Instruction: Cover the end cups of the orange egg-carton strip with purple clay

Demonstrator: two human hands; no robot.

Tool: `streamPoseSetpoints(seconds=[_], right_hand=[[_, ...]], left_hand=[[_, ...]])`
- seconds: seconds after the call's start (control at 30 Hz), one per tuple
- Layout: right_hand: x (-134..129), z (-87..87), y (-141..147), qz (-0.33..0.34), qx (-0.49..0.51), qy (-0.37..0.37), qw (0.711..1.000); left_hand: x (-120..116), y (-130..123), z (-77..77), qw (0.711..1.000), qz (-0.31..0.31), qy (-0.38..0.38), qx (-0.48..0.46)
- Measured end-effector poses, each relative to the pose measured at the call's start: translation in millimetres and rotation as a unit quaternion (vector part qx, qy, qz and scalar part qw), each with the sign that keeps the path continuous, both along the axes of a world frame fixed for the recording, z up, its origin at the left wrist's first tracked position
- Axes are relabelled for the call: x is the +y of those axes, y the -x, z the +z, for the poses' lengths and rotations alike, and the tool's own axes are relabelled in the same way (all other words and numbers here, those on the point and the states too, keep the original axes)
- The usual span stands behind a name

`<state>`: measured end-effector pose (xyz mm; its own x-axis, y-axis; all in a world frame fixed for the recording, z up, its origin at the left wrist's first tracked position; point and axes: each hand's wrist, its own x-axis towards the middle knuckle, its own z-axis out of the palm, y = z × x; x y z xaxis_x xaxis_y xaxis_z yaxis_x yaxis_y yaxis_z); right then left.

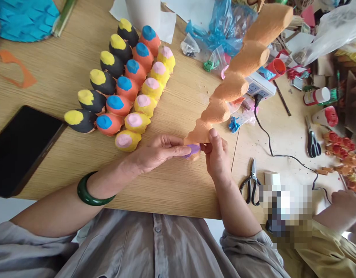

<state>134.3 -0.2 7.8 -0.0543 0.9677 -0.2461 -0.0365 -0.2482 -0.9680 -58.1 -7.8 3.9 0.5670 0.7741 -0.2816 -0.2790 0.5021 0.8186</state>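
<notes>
A long orange strip (220, 110) of joined egg-carton bumps slants from the table's front middle to the upper right. My right hand (217, 156) grips its near end, thumb on top. My left hand (159, 152) pinches the same end, its fingers pressing a flat purple piece (192, 150) onto the nearest bump. Left of the strip lie three rows of covered bumps: black ones with yellow tops (102, 83), orange ones with blue tops (127, 88) and yellow ones with pink tops (144, 100). A green bangle (94, 195) circles my left wrist.
A black tablet (18, 150) lies at the left. Pliers (252, 183), scissors (312, 141), a power strip (260, 87) with a cable, and blue plastic bags (224, 27) are on the right. Another person's hand (344, 210) shows at the lower right. A white cup (143, 13) stands at the back.
</notes>
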Motion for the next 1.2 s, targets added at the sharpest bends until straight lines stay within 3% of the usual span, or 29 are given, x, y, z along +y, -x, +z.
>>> streamPoseSetpoints(seconds=[0.33,0.47,0.57,1.2], right_hand=[[3.5,1.3,2.5,-0.015,0.008,0.007,1.0],[1.5,0.0,2.2,-0.013,0.02,0.014,1.0],[0.2,-1.6,1.8,-0.002,0.01,0.023,1.0],[5.3,-0.7,1.5,-0.026,0.035,0.057,0.997]], left_hand=[[-1.2,-0.5,0.6,0.999,-0.003,0.019,-0.038],[0.7,-0.5,-0.7,0.993,0.005,0.062,-0.098],[0.8,-1.0,-2.6,0.992,0.013,0.082,-0.094],[-3.5,-2.1,1.9,0.996,0.011,0.037,-0.077]])
